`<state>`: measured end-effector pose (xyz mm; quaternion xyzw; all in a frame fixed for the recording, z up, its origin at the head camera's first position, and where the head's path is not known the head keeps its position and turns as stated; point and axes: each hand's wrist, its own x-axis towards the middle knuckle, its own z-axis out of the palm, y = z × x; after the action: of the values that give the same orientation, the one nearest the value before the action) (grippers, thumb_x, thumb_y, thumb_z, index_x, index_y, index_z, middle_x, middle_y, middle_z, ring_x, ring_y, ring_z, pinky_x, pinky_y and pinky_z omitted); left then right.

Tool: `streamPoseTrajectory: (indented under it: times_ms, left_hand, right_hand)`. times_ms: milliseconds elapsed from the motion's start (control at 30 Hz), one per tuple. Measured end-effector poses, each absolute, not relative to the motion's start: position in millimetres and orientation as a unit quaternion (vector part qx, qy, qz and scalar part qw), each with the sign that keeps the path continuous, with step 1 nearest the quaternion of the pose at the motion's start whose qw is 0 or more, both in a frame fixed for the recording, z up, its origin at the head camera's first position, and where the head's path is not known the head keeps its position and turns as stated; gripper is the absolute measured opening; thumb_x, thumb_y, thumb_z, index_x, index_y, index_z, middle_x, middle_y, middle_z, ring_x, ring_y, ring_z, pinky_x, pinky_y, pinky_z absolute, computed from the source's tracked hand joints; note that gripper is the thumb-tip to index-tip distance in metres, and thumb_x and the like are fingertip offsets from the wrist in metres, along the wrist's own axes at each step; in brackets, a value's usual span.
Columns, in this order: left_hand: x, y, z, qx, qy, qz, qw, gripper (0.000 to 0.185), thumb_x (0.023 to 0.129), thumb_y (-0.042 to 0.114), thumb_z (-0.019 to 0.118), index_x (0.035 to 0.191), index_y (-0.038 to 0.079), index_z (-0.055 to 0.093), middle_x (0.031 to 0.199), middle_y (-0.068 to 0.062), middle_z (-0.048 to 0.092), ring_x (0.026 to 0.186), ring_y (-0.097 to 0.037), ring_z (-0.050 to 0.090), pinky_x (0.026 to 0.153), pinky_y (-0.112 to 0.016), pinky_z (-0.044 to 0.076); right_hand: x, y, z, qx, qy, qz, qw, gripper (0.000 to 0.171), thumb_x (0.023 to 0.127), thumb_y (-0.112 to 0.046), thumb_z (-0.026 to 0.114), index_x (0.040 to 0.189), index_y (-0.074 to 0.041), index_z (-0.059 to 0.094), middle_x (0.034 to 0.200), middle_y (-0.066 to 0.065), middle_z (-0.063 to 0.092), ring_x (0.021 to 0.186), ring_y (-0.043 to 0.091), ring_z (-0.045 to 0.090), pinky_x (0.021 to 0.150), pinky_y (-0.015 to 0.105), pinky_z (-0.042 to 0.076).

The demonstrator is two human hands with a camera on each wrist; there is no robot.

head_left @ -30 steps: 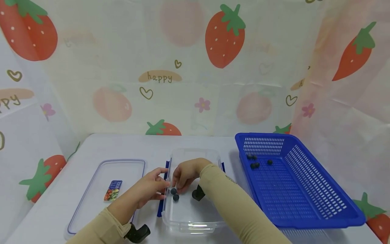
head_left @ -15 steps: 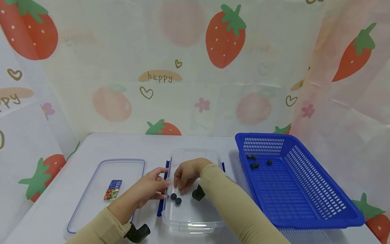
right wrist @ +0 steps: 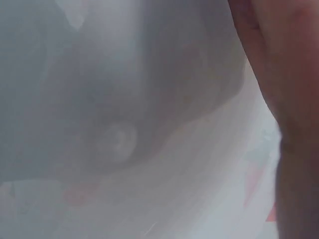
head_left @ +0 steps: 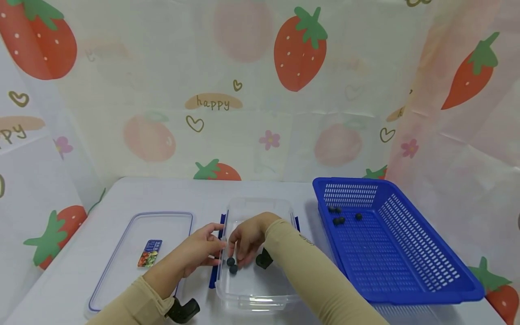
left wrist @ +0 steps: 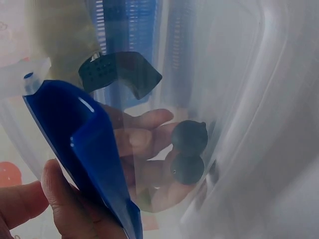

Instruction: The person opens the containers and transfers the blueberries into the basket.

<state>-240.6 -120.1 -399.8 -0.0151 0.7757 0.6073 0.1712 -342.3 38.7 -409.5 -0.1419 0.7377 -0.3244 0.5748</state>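
Two dark, round blueberries (head_left: pixel 232 265) lie close together by the left wall inside a clear plastic box (head_left: pixel 260 300). My right hand (head_left: pixel 251 234) reaches down into the box, its bent fingertips right beside them. Through the clear wall, the left wrist view shows those fingers behind the upper blueberry (left wrist: pixel 190 137) and the lower blueberry (left wrist: pixel 187 168); whether they touch is unclear. Outside, my left hand (head_left: pixel 199 248) rests its spread fingers along the left side, next to a blue latch flap (left wrist: pixel 107 149). A blurred pale surface and part of the hand fill the right wrist view.
To the right stands a blue perforated basket (head_left: pixel 430 253) with several dark berries (head_left: pixel 339 220) toward its back left corner. A clear lid (head_left: pixel 122 243) with a colourful label (head_left: pixel 150 253) lies on the white table at left. Patterned sheets rise behind and at both sides.
The two blueberries have come toward me along the left wall, and lately shifted slightly left. My right fingers followed, returning close beside them. The left hand has stayed in place.
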Motion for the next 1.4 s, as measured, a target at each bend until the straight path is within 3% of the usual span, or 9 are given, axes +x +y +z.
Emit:
streamPoseTrajectory:
  times_ms: [267,600,1000,1400]
  left_hand:
    - [-241.0,-119.4,-400.5,-0.015,0.777,0.605,0.172,0.052,0.089,0.013,0.057,0.137,0.013,0.037,0.087,-0.013,0.051,0.079,-0.022,0.054,0.069,-0.033,0.055]
    - [-240.0,-119.5,-401.8,-0.015,0.779,0.604,0.169,0.048,0.089,0.013,0.058,0.134,0.014,0.04,0.087,-0.014,0.051,0.078,-0.022,0.053,0.069,-0.032,0.055]
    - [-241.5,-118.8,-401.4,-0.015,0.781,0.601,0.17,0.048,0.089,0.012,0.057,0.134,0.014,0.04,0.088,-0.015,0.051,0.077,-0.022,0.053,0.068,-0.032,0.055]
    - [-244.6,-118.2,-403.6,-0.02,0.783,0.597,0.171,0.049,0.09,0.013,0.057,0.135,0.014,0.04,0.09,-0.016,0.052,0.077,-0.023,0.054,0.067,-0.032,0.055]
  right_hand:
    - [-344.0,38.9,-410.7,-0.167,0.748,-0.344,0.542,0.016,0.081,0.009,0.06,0.095,0.002,0.062,0.093,0.016,0.066,0.077,0.021,0.065,0.072,0.032,0.055]
    - [-345.8,43.9,-407.2,-0.217,0.783,-0.37,0.451,0.01,0.081,0.005,0.062,0.089,0.0,0.065,0.086,0.011,0.067,0.075,0.019,0.064,0.074,0.031,0.055]
    - [-354.2,50.3,-399.9,-0.251,0.77,-0.4,0.429,0.011,0.081,0.004,0.062,0.09,0.0,0.064,0.086,0.011,0.068,0.076,0.018,0.063,0.075,0.032,0.054]
    - [-359.9,69.0,-361.0,-0.279,0.766,-0.438,0.38,0.013,0.081,0.003,0.063,0.094,0.0,0.063,0.088,0.015,0.067,0.096,0.033,0.062,0.081,0.034,0.052]
